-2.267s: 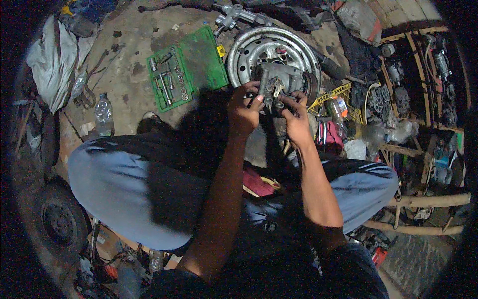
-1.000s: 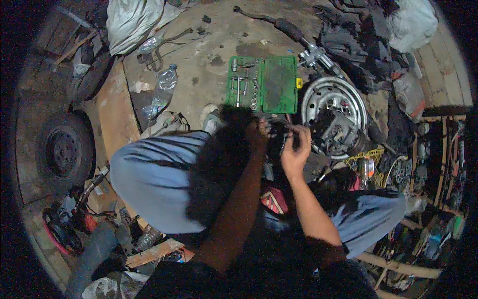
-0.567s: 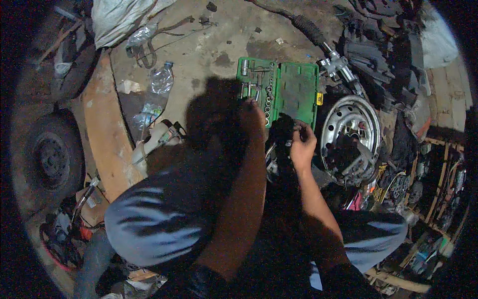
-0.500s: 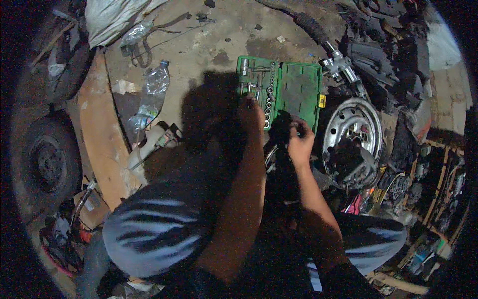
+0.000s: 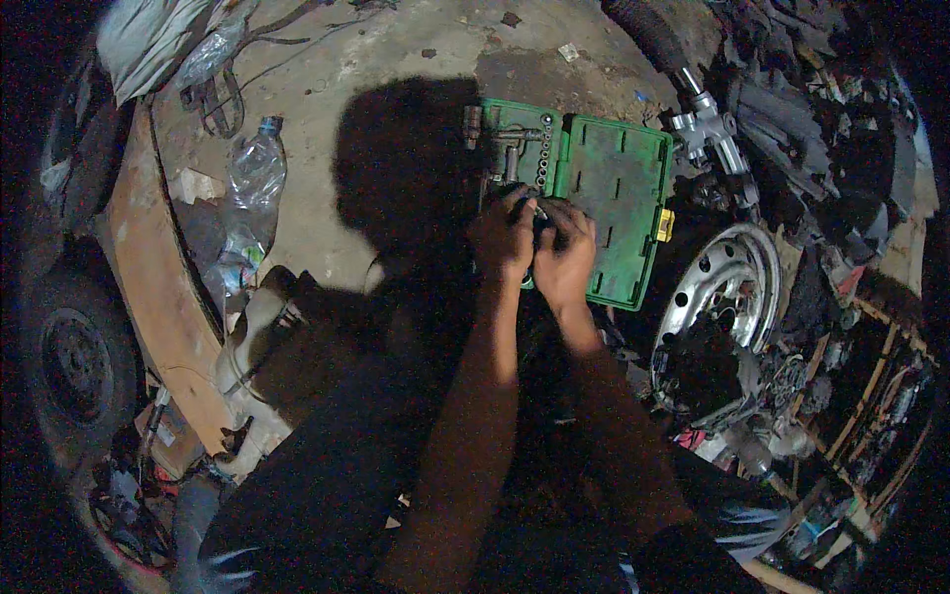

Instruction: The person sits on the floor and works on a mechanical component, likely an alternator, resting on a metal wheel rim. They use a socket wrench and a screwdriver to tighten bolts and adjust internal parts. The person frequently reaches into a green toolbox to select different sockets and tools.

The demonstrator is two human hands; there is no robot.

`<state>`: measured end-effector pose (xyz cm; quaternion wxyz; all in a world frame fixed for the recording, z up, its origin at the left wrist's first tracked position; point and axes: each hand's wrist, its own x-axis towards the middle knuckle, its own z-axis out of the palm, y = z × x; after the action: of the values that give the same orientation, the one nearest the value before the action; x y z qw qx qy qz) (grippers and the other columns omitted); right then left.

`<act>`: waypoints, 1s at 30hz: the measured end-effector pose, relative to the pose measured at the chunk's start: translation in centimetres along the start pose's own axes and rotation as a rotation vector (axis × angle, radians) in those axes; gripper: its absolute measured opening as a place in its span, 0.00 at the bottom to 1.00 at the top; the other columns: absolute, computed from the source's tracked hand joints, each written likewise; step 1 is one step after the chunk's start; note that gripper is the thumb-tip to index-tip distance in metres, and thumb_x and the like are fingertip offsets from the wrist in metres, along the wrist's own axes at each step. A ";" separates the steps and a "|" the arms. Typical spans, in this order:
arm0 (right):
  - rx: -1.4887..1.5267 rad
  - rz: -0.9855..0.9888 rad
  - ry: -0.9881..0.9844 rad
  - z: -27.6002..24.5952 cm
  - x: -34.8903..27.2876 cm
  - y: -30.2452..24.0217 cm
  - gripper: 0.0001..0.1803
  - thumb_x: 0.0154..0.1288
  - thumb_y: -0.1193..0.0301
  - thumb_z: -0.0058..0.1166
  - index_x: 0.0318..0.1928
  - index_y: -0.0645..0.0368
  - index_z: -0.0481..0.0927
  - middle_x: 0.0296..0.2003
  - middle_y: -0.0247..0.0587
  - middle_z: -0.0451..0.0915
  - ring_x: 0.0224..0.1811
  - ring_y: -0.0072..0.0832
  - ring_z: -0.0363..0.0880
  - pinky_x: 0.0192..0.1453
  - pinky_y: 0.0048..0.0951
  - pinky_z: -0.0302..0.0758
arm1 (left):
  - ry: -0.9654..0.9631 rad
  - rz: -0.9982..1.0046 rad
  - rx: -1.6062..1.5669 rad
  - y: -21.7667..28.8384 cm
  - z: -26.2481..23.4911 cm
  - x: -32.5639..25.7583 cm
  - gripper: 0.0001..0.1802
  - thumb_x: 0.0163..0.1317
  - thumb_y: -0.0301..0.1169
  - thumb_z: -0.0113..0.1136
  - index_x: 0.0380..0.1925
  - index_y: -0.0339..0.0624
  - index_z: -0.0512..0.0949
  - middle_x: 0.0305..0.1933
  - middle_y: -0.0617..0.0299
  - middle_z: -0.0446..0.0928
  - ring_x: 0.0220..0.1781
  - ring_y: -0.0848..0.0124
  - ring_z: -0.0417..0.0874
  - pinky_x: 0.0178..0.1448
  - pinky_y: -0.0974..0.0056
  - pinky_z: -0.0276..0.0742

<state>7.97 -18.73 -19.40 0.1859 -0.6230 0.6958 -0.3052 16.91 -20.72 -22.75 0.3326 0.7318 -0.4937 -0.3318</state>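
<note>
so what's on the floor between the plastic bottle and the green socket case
Only bare concrete floor, crossed by the person's shadow, lies between the plastic bottle and green socket case in the head view.

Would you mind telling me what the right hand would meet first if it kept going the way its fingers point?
The right hand points up and away from the body, so it would likely meet the open green socket set case first, though depth is hard to judge.
</note>
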 end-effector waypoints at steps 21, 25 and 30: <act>0.131 0.302 0.221 1.6 1.4 0.0 0.12 0.58 0.76 0.59 0.44 0.65 0.81 0.41 0.52 0.80 0.45 0.48 0.80 0.54 0.41 0.75 | 0.089 -0.130 -0.210 0.2 0.6 -0.6 0.10 0.64 0.37 0.63 0.41 0.47 0.85 0.39 0.51 0.85 0.40 0.56 0.87 0.46 0.56 0.81; 0.087 0.277 0.219 2.1 2.5 -0.6 0.14 0.57 0.72 0.61 0.44 0.63 0.82 0.42 0.54 0.80 0.47 0.51 0.79 0.55 0.45 0.74 | 0.081 -0.155 -0.214 0.4 0.4 -0.1 0.11 0.66 0.35 0.61 0.44 0.45 0.84 0.41 0.50 0.85 0.41 0.57 0.86 0.47 0.56 0.80; -0.111 0.201 0.271 3.3 4.0 -0.7 0.11 0.59 0.70 0.62 0.40 0.63 0.83 0.38 0.51 0.79 0.40 0.49 0.80 0.48 0.44 0.76 | 0.044 -0.197 -0.429 -1.1 0.8 0.1 0.14 0.68 0.34 0.57 0.46 0.36 0.83 0.44 0.48 0.84 0.44 0.57 0.85 0.52 0.57 0.77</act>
<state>9.99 -23.34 -20.89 0.0854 -0.5126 0.7892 -0.3273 16.87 -20.64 -24.07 0.4572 0.6961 -0.3307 -0.4440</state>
